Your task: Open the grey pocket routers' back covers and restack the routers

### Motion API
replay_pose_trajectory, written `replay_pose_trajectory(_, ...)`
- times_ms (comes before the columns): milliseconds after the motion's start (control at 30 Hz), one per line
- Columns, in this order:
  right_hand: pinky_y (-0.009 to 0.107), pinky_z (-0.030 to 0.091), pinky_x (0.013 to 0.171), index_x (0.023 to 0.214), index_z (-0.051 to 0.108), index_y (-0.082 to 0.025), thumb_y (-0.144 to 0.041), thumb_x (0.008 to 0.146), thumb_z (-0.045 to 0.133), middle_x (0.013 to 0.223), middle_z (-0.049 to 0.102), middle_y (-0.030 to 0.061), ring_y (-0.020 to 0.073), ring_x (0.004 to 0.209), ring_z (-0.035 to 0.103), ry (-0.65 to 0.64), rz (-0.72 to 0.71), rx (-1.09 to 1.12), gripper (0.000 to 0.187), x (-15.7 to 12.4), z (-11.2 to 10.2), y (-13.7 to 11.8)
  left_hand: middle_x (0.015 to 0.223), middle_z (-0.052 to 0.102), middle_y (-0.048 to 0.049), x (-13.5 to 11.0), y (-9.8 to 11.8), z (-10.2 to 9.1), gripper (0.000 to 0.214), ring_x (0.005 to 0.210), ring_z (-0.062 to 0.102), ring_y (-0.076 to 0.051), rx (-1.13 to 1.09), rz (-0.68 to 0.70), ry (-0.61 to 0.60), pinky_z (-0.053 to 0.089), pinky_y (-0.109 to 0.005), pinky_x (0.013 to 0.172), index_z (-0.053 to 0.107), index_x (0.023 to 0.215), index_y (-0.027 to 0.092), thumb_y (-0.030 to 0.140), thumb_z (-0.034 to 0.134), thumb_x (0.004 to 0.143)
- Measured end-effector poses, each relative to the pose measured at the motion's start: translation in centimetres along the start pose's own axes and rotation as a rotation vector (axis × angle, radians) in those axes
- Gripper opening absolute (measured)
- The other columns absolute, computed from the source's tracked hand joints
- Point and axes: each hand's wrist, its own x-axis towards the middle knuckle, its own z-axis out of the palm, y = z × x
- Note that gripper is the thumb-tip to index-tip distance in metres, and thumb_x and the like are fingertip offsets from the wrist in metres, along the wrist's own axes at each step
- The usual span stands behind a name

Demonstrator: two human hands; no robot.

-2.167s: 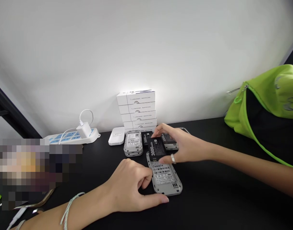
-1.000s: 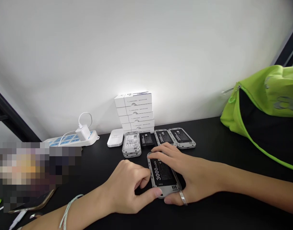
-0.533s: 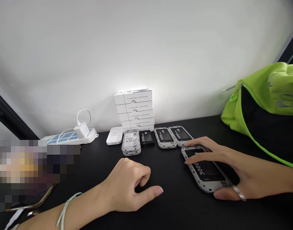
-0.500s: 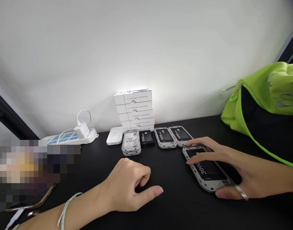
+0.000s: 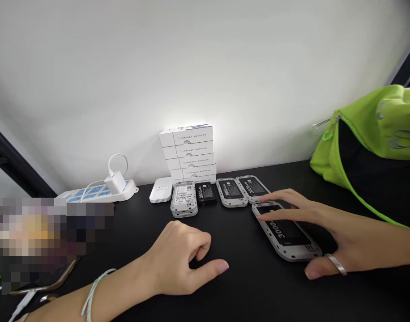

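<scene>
The right hand (image 5: 332,235) lies open over a grey device with a black 3000mAh battery (image 5: 282,232), ungripped, long axis slanting away leftward; the empty, loosely curled left hand (image 5: 180,261) sits farther off.

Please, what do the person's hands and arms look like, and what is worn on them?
Both arms are bare, with no sleeves. The left hand has a thin pale cord bracelet at the wrist; the right hand wears a silver ring.
</scene>
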Motion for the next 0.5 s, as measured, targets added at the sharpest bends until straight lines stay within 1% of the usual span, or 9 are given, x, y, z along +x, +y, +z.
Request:
replay_pose_trajectory(33,0.057,0.043,0.104,0.138,0.044,-0.049,-0.051,0.069,0.078,0.156,0.028,-0.0012,0.0428,0.140,0.031,0.017,-0.006,-0.015,0.077,0.4,-0.1,-0.3,0.048,0.035,0.0070,0.0,0.0,0.0,0.043,0.043,0.034,-0.007,-0.001,0.000,0.000,0.023,-0.023,0.046,0.036,0.058,0.018,0.041,0.059,0.085)
replay_pose_trajectory(100,0.058,0.040,0.106,0.135,0.050,-0.045,-0.053,0.073,0.074,0.153,0.034,0.0011,0.0415,0.140,0.031,0.072,-0.040,-0.053,0.067,1.8,-0.4,-1.3,0.047,0.035,0.0071,0.0,0.0,0.0,0.043,0.042,0.034,-0.007,-0.003,-0.001,-0.002,0.024,-0.023,0.046,0.037,0.057,0.018,0.042,0.059,0.085)
replay_pose_trajectory(167,0.057,0.037,0.108,0.128,0.057,-0.039,-0.055,0.079,0.068,0.146,0.043,0.0039,0.0379,0.139,0.031,0.129,-0.111,-0.082,0.053,4.2,-0.5,-2.5,0.047,0.035,0.0072,-0.1,-0.1,-0.1,0.043,0.042,0.034,-0.007,-0.004,-0.007,-0.001,0.025,-0.023,0.047,0.038,0.057,0.018,0.043,0.059,0.085)
replay_pose_trajectory(200,0.055,0.037,0.109,0.125,0.060,-0.035,-0.056,0.081,0.065,0.142,0.046,0.0051,0.0352,0.138,0.032,0.140,-0.151,-0.085,0.049,5.6,-0.4,-3.2,0.047,0.036,0.0072,-0.1,-0.1,-0.1,0.044,0.042,0.034,-0.007,-0.006,-0.011,0.001,0.025,-0.023,0.047,0.038,0.057,0.018,0.044,0.059,0.085)
replay_pose_trajectory(267,0.053,0.036,0.109,0.124,0.059,-0.028,-0.061,0.080,0.063,0.138,0.050,0.0077,0.0323,0.135,0.035,0.152,-0.238,-0.083,0.055,8.8,-0.1,-4.3,0.046,0.035,0.0073,-0.2,-0.1,-0.1,0.045,0.042,0.034,-0.007,-0.016,-0.019,0.007,0.026,-0.023,0.047,0.037,0.056,0.018,0.044,0.058,0.086)
replay_pose_trajectory(333,0.050,0.032,0.111,0.128,0.055,-0.023,-0.064,0.080,0.062,0.138,0.049,0.0095,0.0303,0.132,0.035,0.138,-0.321,-0.072,0.063,11.9,0.4,-5.0,0.045,0.034,0.0074,-0.2,-0.2,-0.1,0.046,0.042,0.033,-0.007,-0.025,-0.029,0.015,0.026,-0.023,0.048,0.036,0.055,0.017,0.044,0.059,0.086)
replay_pose_trajectory(367,0.051,0.031,0.112,0.131,0.051,-0.022,-0.065,0.079,0.061,0.139,0.048,0.0105,0.0307,0.133,0.034,0.119,-0.339,-0.069,0.069,13.2,0.7,-5.4,0.044,0.034,0.0075,-0.1,-0.2,0.0,0.046,0.041,0.033,-0.007,-0.028,-0.034,0.018,0.027,-0.023,0.048,0.036,0.055,0.017,0.044,0.059,0.086)
replay_pose_trajectory(433,0.054,0.031,0.110,0.138,0.044,-0.020,-0.068,0.078,0.060,0.140,0.046,0.0125,0.0334,0.133,0.030,0.084,-0.320,-0.077,0.078,15.2,1.2,-6.1,0.044,0.034,0.0077,-0.1,-0.2,0.0,0.046,0.040,0.032,-0.007,-0.030,-0.045,0.019,0.027,-0.023,0.048,0.037,0.055,0.018,0.044,0.059,0.085)
replay_pose_trajectory(500,0.056,0.032,0.106,0.139,0.042,-0.019,-0.071,0.076,0.059,0.137,0.046,0.0144,0.0362,0.130,0.032,0.092,-0.272,-0.111,0.083,16.4,1.4,-6.9,0.044,0.035,0.0076,0.0,-0.2,0.0,0.045,0.040,0.033,-0.007,-0.028,-0.054,0.016,0.027,-0.023,0.048,0.038,0.055,0.018,0.044,0.059,0.085)
